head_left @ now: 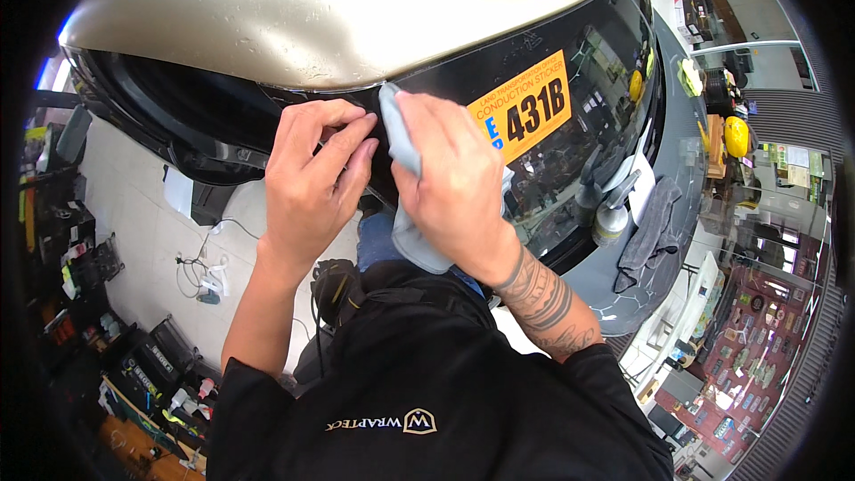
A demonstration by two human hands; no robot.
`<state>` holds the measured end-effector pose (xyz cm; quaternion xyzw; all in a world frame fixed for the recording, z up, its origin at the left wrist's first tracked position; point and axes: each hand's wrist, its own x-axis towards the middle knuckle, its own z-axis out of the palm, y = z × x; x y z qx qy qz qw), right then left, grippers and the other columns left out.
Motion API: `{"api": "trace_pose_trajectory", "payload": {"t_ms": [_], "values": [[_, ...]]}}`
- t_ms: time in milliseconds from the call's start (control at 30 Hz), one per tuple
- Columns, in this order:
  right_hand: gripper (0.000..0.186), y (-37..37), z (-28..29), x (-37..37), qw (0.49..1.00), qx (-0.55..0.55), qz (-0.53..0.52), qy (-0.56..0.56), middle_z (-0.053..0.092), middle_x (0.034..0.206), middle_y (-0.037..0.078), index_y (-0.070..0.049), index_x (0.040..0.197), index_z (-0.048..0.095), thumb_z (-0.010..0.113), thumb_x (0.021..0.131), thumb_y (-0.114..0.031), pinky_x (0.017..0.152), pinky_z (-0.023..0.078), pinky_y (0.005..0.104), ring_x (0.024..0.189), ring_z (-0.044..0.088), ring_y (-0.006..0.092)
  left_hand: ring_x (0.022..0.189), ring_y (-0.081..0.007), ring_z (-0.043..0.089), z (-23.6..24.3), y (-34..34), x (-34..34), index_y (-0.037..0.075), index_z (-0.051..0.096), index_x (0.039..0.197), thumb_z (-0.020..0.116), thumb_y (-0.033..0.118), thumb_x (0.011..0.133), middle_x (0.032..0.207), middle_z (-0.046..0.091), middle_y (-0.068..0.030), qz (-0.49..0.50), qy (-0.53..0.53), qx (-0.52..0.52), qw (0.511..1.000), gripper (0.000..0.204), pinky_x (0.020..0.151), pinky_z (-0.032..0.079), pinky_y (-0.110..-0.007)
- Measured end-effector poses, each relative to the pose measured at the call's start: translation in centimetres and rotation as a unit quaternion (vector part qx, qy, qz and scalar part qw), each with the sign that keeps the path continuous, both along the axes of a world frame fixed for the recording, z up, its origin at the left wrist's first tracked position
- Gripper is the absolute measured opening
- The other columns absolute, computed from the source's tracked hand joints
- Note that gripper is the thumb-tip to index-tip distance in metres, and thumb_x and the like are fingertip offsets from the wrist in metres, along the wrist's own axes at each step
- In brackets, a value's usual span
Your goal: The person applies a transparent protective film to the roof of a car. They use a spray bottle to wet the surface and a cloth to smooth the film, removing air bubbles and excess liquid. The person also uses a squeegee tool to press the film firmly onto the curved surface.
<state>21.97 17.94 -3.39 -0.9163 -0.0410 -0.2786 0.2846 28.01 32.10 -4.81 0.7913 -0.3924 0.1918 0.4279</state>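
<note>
Pale tiled floor (pixel 147 245) lies below a vehicle's curved, glossy gold panel (pixel 338 9), bordered by black glass (pixel 543 214). Left hand (pixel 312 169): fingers bunched near the panel edge; whether they grip anything cannot be told. Right hand (pixel 459 174): closed around a soft grey-blue fabric cloth (pixel 399 134). Cloth lies at that hand's left side, long axis running down from the panel edge; creased, partly hidden.

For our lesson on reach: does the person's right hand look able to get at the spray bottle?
Probably yes: nothing visible stands between the right hand and the spray bottle, though the grey cloth that hand holds may hamper gripping.
</note>
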Motion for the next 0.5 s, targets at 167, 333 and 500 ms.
{"api": "trace_pose_trajectory", "payload": {"t_ms": [167, 333, 500], "values": [[0.034, -1.9, 0.8, 0.9, 0.992, 0.104, 0.026, 0.070, 0.057, 0.082, 0.016, 0.000, 0.100, 0.060, 0.064, 0.066, -0.003, 0.063, 0.048, 0.0440, 0.072, 0.058, 0.0366, 0.082, -0.0231, 0.056, 0.0, 0.0, 0.0, 0.001, 0.067, 0.092, 0.070, -0.007, 0.067, 0.093, 0.060, -0.0081, -0.001, 0.041, -0.011, 0.999, 0.026, 0.068, 0.047, -0.032], [0.018, -4.6, 1.9, 2.7, 0.936, 0.278, 0.080, 0.199, 0.063, 0.072, 0.016, 0.004, 0.085, 0.064, 0.060, 0.071, -0.007, 0.062, 0.049, 0.0334, 0.063, 0.062, 0.0237, 0.079, -0.0213, 0.057, 1.3, 0.2, 0.3, 0.002, 0.068, 0.091, 0.069, -0.006, 0.069, 0.090, 0.060, -0.0083, -0.017, 0.087, 0.015, 0.996, 0.023, 0.067, 0.047, -0.031], [0.018, -8.1, 3.6, 2.6, 0.898, 0.380, 0.093, 0.202, 0.066, 0.078, 0.003, 0.002, 0.094, 0.067, 0.062, 0.079, -0.008, 0.062, 0.050, 0.0227, 0.066, 0.061, 0.0084, 0.082, -0.0211, 0.061, 3.4, 1.7, 0.4, 0.001, 0.068, 0.098, 0.067, -0.004, 0.075, 0.093, 0.062, -0.0096, -0.002, 0.101, 0.049, 0.994, 0.024, 0.073, 0.048, -0.028]]}}
